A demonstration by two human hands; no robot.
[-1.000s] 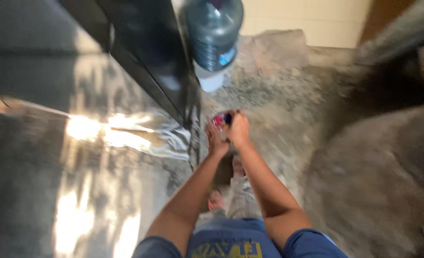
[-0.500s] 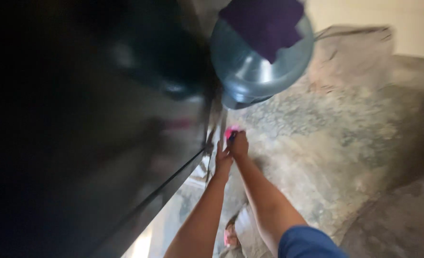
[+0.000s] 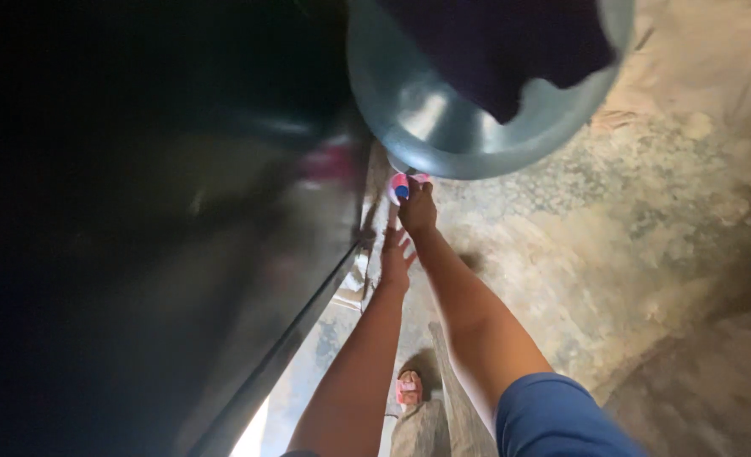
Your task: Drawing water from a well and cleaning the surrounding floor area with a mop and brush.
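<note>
Right hand (image 3: 417, 210): extended forward and downward, fingers curled closed around a small pink cup (image 3: 403, 185) with a blue detail on its near side. The cup sits at the top of the fist, directly beneath the lower edge of the large water bottle (image 3: 443, 118); whether cup and bottle touch cannot be determined.

Left hand (image 3: 395, 252): open, fingers spread and pointing forward, holding nothing. It lies just behind and slightly left of the right hand, close to the edge of the dark cabinet (image 3: 181, 254). Contact with the cabinet cannot be confirmed.

Water bottle: large, translucent blue-grey, rounded, seen from above and filling the upper centre of the view. A dark purple cloth (image 3: 494, 42) is draped over its top.

Dark cabinet: tall, glossy black surface occupying the whole left half of the view, blurred; a faint pink reflection shows on it near the cup.

Floor (image 3: 646, 237): rough, mottled grey-tan concrete, to the right of and below both arms.

Lower view: blue short sleeve (image 3: 553, 419) on the right arm; one foot in a pink sandal (image 3: 408, 391) on the floor between the forearms.
</note>
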